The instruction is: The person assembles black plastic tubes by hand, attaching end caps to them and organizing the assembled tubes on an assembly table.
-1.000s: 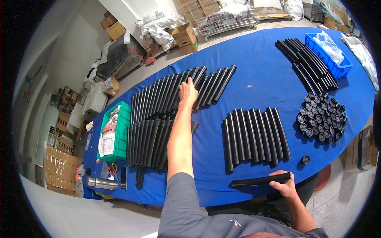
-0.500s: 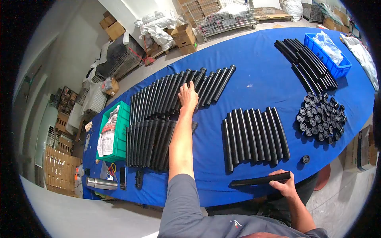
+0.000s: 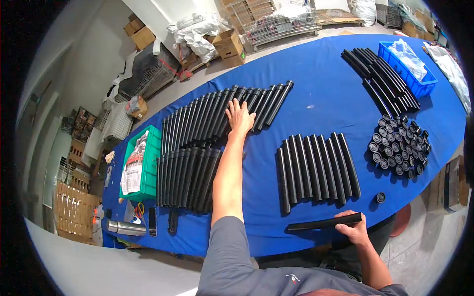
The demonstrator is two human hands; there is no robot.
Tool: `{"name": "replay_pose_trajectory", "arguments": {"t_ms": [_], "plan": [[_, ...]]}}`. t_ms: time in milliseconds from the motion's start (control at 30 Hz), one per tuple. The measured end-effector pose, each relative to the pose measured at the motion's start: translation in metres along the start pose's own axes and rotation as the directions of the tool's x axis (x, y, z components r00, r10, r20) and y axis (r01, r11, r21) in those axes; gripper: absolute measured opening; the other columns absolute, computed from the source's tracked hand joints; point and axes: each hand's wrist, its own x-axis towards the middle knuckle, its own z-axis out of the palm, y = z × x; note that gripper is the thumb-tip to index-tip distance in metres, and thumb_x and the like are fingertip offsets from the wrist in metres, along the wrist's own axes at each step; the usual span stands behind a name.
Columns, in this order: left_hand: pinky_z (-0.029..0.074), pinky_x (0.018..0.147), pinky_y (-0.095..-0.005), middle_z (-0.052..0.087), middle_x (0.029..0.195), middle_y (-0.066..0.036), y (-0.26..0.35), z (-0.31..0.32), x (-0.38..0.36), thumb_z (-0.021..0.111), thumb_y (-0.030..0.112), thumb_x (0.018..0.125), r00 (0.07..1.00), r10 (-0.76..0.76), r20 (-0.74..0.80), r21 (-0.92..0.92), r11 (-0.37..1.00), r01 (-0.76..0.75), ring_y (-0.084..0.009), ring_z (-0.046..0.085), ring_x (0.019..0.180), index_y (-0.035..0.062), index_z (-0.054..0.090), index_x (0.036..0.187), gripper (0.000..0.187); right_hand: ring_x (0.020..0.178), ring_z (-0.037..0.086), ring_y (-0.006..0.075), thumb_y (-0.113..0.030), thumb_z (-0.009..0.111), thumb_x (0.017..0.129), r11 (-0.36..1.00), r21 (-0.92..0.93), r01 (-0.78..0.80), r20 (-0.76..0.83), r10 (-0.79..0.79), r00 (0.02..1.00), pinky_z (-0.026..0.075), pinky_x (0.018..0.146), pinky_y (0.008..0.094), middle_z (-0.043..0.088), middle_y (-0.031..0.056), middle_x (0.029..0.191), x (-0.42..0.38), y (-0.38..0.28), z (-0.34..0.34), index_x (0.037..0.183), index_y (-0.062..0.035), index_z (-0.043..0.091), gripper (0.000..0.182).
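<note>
My left hand [image 3: 240,118] lies with its fingers stretched out over the upper row of capped black tubes [image 3: 200,116], touching some of them and hiding their middles. My right hand [image 3: 354,229] is closed around one end of a single black tube [image 3: 316,224], held nearly level near the table's front edge. Ahead of it lies a group of black tubes [image 3: 320,167] without visible caps, side by side. One loose round black cap [image 3: 379,198] sits right of that group. A lower row of capped tubes [image 3: 185,177] is left of my left forearm.
A green crate [image 3: 154,165] with newspaper stands at the left, near a steel flask [image 3: 126,228] and a phone [image 3: 153,222]. Many black caps [image 3: 397,148] cluster at the right. Behind them lie thin black strips [image 3: 377,79] beside a blue bin [image 3: 423,90].
My left hand has shifted slightly right and its fingers have spread. A tube beneath it now lies more in line with its neighbours. My right hand and its tube have stayed put.
</note>
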Motion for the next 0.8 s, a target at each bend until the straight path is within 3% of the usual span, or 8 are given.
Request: {"name": "replay_pose_trajectory", "arguments": {"t_ms": [200,300,333,400,500,633,800], "plan": [[0.018,0.125,-0.0557,0.027,0.164,-0.024,-0.005,-0.005,-0.009,0.073,0.038,0.09,0.992,0.029,-0.122,0.013,1.0,-0.028,-0.0383,0.021,0.155,0.0007,0.046,0.149,0.075,0.074,0.062,0.0099,-0.015,0.086,0.074,1.0,0.0,-0.02,-0.006,0.02,1.0,0.051,0.07,0.0274,0.071,0.0027,0.084,0.0,0.001,-0.001,0.099,0.0017,0.075,0.032],[0.019,0.125,-0.0512,0.03,0.163,-0.025,-0.011,-0.005,-0.01,0.073,0.037,0.09,0.972,0.003,-0.236,-0.06,0.998,-0.017,-0.0389,0.023,0.154,-0.002,0.045,0.149,0.076,0.073,0.061,0.0092,-0.015,0.086,0.074,1.0,0.003,-0.031,-0.008,0.031,0.999,0.05,0.07,0.0268,0.07,0.0016,0.082,0.0,0.0,0.0,0.1,0.0014,0.075,0.032],[0.023,0.124,-0.0489,0.038,0.158,-0.027,-0.012,-0.006,-0.015,0.072,0.034,0.091,0.948,0.038,-0.316,-0.067,0.996,-0.062,-0.0405,0.03,0.15,-0.0057,0.047,0.146,0.072,0.073,0.061,0.0092,-0.015,0.086,0.075,0.999,0.016,-0.048,-0.005,0.048,0.999,0.05,0.07,0.0267,0.07,0.0013,0.082,-0.001,-0.001,0.0,0.1,0.0012,0.075,0.032],[0.024,0.123,-0.0512,0.042,0.155,-0.027,-0.008,-0.014,-0.036,0.069,0.032,0.092,0.954,0.06,-0.295,-0.174,0.978,-0.116,-0.0404,0.033,0.149,-0.0053,0.048,0.145,0.068,0.073,0.06,0.0091,-0.014,0.086,0.075,0.998,0.032,-0.061,0.004,0.061,0.998,0.05,0.069,0.0268,0.069,0.0008,0.082,-0.001,-0.003,0.0,0.1,0.0009,0.075,0.031],[0.032,0.12,-0.0486,0.052,0.147,-0.027,0.004,-0.022,-0.086,0.067,0.026,0.093,0.925,0.091,-0.368,-0.243,0.951,-0.19,-0.042,0.043,0.142,-0.006,0.056,0.137,0.055,0.073,0.06,0.0089,-0.014,0.086,0.075,0.998,0.037,-0.041,0.011,0.041,0.999,0.05,0.069,0.0267,0.069,0.0004,0.082,0.0,-0.004,0.001,0.1,0.0006,0.074,0.031],[0.039,0.115,-0.047,0.059,0.139,-0.026,0.038,-0.045,-0.174,0.069,0.023,0.094,0.947,0.126,-0.295,-0.379,0.894,-0.237,-0.041,0.051,0.135,-0.0056,0.063,0.128,0.044,0.074,0.06,0.008,-0.014,0.085,0.076,1.0,0.018,-0.004,0.025,0.004,1.0,0.049,0.07,0.0263,0.07,0.0007,0.082,0.0,-0.001,0.0,0.1,0.0004,0.074,0.03],[0.051,0.102,-0.0446,0.067,0.126,-0.023,0.102,-0.071,-0.302,0.077,0.013,0.087,0.958,0.173,-0.228,-0.632,0.722,-0.281,-0.0394,0.065,0.118,-0.0032,0.067,0.122,0.039,0.076,0.062,0.0082,-0.015,0.085,0.078,0.999,0.03,0.044,0.043,-0.045,0.998,0.05,0.071,0.025,0.069,0.0009,0.083,0.002,0.005,-0.001,0.101,0.0007,0.074,0.03]]}}
